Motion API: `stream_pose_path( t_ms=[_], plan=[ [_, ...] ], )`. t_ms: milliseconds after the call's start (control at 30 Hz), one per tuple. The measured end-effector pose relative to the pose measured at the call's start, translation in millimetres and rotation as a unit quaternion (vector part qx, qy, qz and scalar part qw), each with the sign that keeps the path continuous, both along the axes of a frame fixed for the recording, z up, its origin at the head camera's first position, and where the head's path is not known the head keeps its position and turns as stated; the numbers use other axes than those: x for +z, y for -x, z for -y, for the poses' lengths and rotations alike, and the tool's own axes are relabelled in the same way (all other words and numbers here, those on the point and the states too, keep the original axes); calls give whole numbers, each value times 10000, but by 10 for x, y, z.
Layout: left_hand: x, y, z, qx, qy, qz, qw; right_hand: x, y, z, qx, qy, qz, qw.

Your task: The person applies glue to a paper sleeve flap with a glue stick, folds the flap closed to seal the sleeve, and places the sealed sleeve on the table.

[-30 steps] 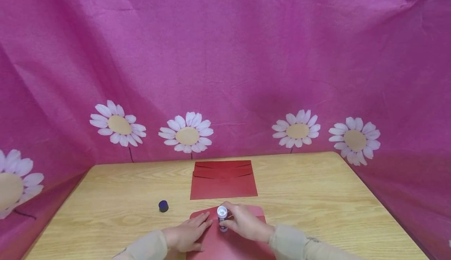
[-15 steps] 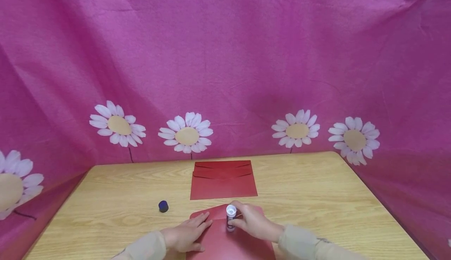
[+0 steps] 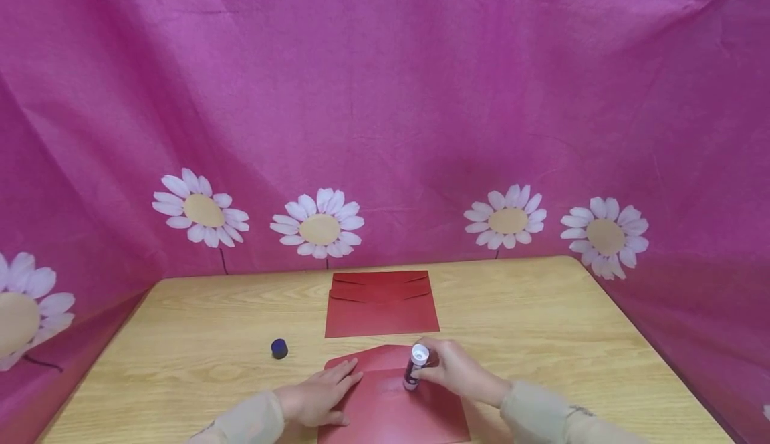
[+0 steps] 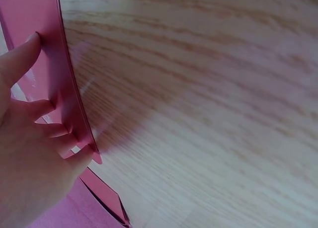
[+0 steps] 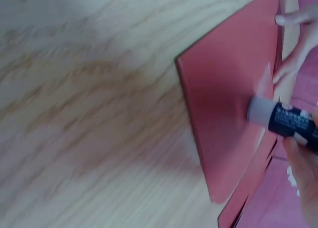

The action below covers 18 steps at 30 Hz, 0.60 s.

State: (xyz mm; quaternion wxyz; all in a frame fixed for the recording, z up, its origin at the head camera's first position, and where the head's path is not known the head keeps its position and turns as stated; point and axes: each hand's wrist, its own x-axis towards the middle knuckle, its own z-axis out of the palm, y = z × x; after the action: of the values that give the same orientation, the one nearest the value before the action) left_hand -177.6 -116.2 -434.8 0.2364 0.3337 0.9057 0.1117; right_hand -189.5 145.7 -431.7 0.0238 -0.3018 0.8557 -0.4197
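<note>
Glue stick [image 3: 412, 372] partly hidden by right hand [image 3: 462, 372]; label [image 5: 292, 120] unreadable.

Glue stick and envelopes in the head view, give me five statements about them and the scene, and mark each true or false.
1. The right hand holds the glue stick. True.
2. The dark blue cap is on the glue stick. False: the cap sits apart, on the table.
3. The left hand rests on the nearer red envelope. True.
4. The farther red envelopes lie beyond the nearer one. True.
5. The backdrop is plain green. False: it is magenta with white flowers.
</note>
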Motion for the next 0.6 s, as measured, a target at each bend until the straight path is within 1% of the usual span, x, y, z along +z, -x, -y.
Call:
stream_pose_path(
  t_ms=[133,233,300,367,400,433,467,533,567,600],
  plan=[
    [-1,-7,8,-44,27,-90,9999,47,29,-87,-86,-235,-126,9996],
    [-7,-4,14,-55,27,-83,9999,107,38,-143,-13,-476,-283,9985],
    [-4,0,13,-41,35,-32,10000,149,43,-166,64,-823,-467,9955],
    [1,3,7,-18,41,27,10000,192,39,-175,180,-1327,-798,9878],
    [4,4,2,-12,55,37,10000,211,36,-175,262,-1640,-1040,9806],
    [11,2,-4,-8,70,36,10000,229,33,-173,332,-1978,-1317,9708],
    [17,0,-9,5,77,43,10000,244,30,-165,385,-2306,-1632,9585],
    [30,-3,-20,14,106,28,9999,265,15,-144,486,-2900,-2283,9281],
    [35,-4,-24,17,123,17,9999,269,9,-129,534,-3182,-2611,9098],
    [36,-4,-26,3,134,-16,9999,267,3,-113,585,-3449,-2952,8891]
  ],
)
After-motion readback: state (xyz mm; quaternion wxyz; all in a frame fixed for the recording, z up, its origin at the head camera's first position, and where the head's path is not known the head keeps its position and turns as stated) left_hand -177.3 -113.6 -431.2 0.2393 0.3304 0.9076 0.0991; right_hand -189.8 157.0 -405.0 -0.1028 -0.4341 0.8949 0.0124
